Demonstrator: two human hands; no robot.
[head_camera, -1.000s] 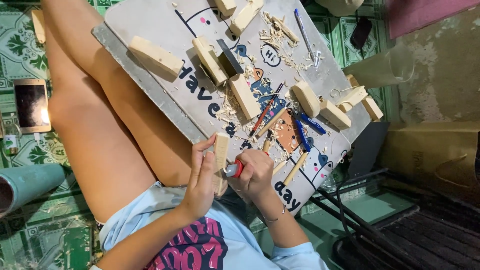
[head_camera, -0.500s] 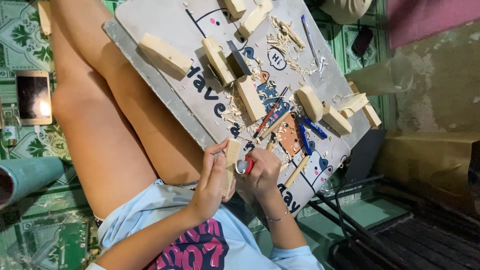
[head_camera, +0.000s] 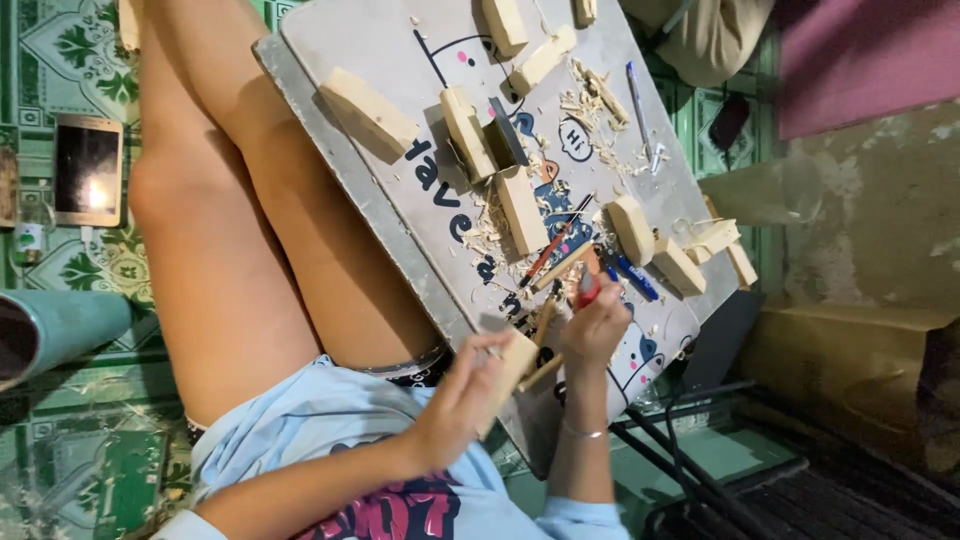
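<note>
A grey lap board is rested on bare legs. Pale wooden blocks, shavings, a pen and carving tools are scattered across it.

A phone lies on the green patterned floor tiles at left. Loose wooden blocks, shavings and pens lie scattered over the grey lap board.
</note>
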